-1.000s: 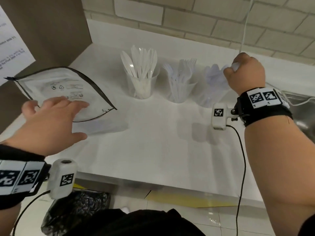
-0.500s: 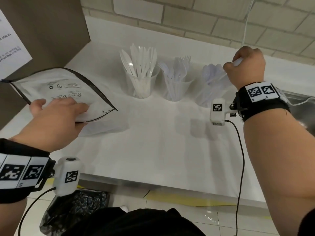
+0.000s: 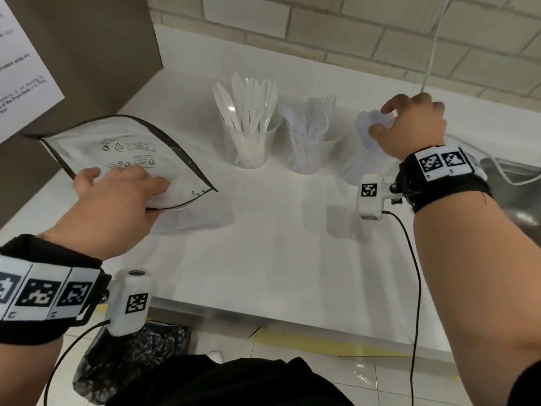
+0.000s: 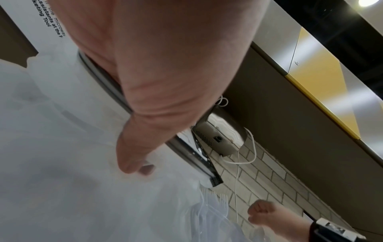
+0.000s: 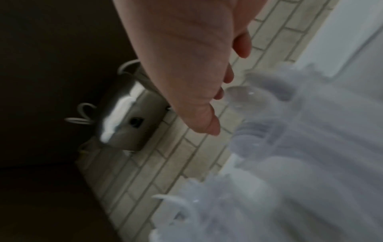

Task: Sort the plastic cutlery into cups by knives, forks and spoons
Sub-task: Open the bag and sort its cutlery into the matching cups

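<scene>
White counter (image 3: 263,244), left hand (image 3: 117,197) fingers flat on pouch (image 3: 123,148), right hand (image 3: 409,127) loosely curled over spoons (image 3: 371,124), sign (image 4: 52,21) reading "microwave".

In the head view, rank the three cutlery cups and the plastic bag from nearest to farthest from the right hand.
From the right hand:
1. Spoon cup, right under its fingers.
2. Fork cup, middle of the row.
3. Knife cup, left end.
4. Plastic bag, far left, under the left hand.
</scene>
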